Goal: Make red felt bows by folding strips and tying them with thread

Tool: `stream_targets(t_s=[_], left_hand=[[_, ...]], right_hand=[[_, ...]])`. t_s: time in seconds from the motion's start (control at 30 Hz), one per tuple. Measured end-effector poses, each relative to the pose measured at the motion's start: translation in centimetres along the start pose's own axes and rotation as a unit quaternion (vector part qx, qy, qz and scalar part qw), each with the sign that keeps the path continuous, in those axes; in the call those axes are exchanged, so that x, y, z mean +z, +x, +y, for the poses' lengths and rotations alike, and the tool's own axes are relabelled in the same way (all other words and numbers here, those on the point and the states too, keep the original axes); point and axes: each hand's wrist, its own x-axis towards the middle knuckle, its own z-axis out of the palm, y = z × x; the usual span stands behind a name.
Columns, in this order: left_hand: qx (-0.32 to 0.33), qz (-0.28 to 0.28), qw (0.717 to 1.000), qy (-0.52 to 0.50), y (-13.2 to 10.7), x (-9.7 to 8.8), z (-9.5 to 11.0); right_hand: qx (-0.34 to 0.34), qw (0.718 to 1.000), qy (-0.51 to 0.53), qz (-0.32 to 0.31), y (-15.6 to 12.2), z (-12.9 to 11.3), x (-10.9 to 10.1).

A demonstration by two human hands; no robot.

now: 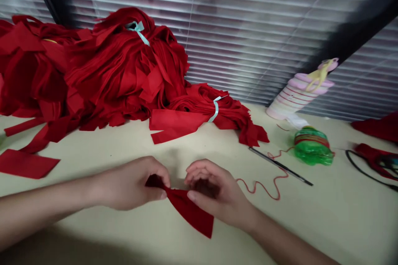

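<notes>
**Pinching a scrap of red felt at the bench, lol**

Far left there's a huge heap of red felt strips with pale blue ribbon on a cream tabletop. Left hand is closed, pinching a pointed red felt piece above the table, right hand half-open and cupped against it. Then a wavy thin red cord, a thin black rod, and a green plastic bottle end wound with red bands.

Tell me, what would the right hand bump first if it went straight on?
The right hand would probably meet the red fabric strip in the left hand first, though depth is unclear.
</notes>
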Motion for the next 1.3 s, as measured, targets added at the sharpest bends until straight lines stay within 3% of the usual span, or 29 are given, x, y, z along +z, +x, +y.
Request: stream_targets(t_s=[0.13,0.27,0.37,0.57,0.67,0.73,0.8,0.9,0.97,1.03,1.1,1.17,1.3], left_hand=[[0.065,0.048,0.993,0.089,0.0,1.1,-0.7],[0.057,0.049,0.990,0.121,-0.1,1.0,-1.0],[0.023,0.021,0.991,0.127,-0.8,-0.2,-0.5],[-0.071,-0.092,0.983,0.139,-1.4,-3.8,-0.1],[-0.081,-0.038,0.969,0.232,-1.1,-4.6,-0.9],[-0.096,0.027,0.936,0.337,-1.0,-4.5,-1.3],[-0.094,0.100,0.879,0.457,-1.3,-3.8,-1.1],[-0.033,0.217,0.795,0.566,-2.1,-1.6,-0.2],[0.032,0.257,0.788,0.559,-2.7,0.6,0.3],[0.132,0.274,0.769,0.562,-3.0,3.0,0.3],[0.173,0.274,0.767,0.553,-3.2,5.0,-0.1],[0.164,0.256,0.781,0.546,-3.3,6.2,-0.6],[0.095,0.186,0.844,0.494,-2.7,6.3,-1.2]], right_hand=[[-0.051,0.996,-0.071,-0.007,-0.2,0.2,0.3],[-0.102,0.973,-0.201,-0.052,-0.1,0.2,0.3],[-0.134,0.958,-0.242,-0.079,-0.1,0.1,0.2],[-0.167,0.940,-0.284,-0.089,-0.3,0.2,0.1],[-0.222,0.911,-0.337,-0.084,-0.1,0.3,-0.3],[-0.244,0.886,-0.386,-0.084,0.0,0.1,-0.9],[-0.253,0.869,-0.421,-0.066,0.0,-0.3,-1.4],[-0.225,0.878,-0.421,0.040,-0.6,-1.4,-1.2],[-0.179,0.876,-0.438,0.096,-1.5,-2.0,-0.1],[-0.154,0.848,-0.503,0.072,-2.6,-2.0,1.7],[-0.164,0.808,-0.566,0.017,-3.5,-1.5,3.4],[-0.174,0.785,-0.595,-0.020,-4.1,-0.7,4.5],[-0.135,0.779,-0.606,-0.090,-3.5,-0.1,4.0]])
